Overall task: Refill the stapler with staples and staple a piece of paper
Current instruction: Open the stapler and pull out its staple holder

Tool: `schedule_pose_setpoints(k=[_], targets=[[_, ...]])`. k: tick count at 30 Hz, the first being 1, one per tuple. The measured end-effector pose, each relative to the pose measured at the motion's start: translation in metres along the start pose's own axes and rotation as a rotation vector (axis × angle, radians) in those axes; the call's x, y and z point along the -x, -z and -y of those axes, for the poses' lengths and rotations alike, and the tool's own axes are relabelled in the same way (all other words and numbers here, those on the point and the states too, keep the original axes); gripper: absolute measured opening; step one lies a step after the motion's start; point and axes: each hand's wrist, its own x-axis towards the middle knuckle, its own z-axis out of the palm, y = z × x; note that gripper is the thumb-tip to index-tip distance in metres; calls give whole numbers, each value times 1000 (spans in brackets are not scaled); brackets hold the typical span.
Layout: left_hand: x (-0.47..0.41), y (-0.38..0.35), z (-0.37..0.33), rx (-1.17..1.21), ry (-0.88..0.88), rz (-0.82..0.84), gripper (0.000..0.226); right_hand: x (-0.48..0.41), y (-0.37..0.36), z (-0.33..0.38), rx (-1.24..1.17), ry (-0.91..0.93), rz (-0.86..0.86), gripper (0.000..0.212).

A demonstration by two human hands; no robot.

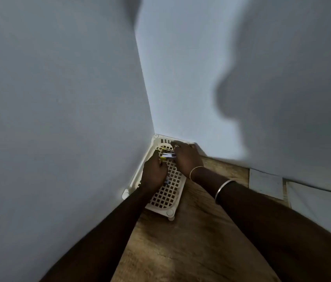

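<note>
A white plastic lattice basket (166,197) stands on a wooden table in the corner where two walls meet. Both my hands reach into it. My left hand (153,174) is curled over the basket's left side, fingers closed around something small that I cannot make out. My right hand (186,157) covers the far end of the basket, with a ring on one finger and bangles on the wrist. Between the two hands a small blurred object with yellow, white and blue parts (167,156) shows. Whether it is the stapler or a staple box I cannot tell.
Pale walls close in on the left and behind the basket. The wooden table top (191,241) stretches toward me. A white sheet of paper (265,183) and another white sheet (321,202) lie along the wall at the right.
</note>
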Motion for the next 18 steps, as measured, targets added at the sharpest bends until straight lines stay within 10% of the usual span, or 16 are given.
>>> schedule_pose_setpoints(k=[10,18], targets=[[-7,7,-4,173,212,-39,33,5,-3,0,-184,-41,-119,52],[41,11,-24,554,304,-61,29,72,45,2,-1230,-376,-166,22]])
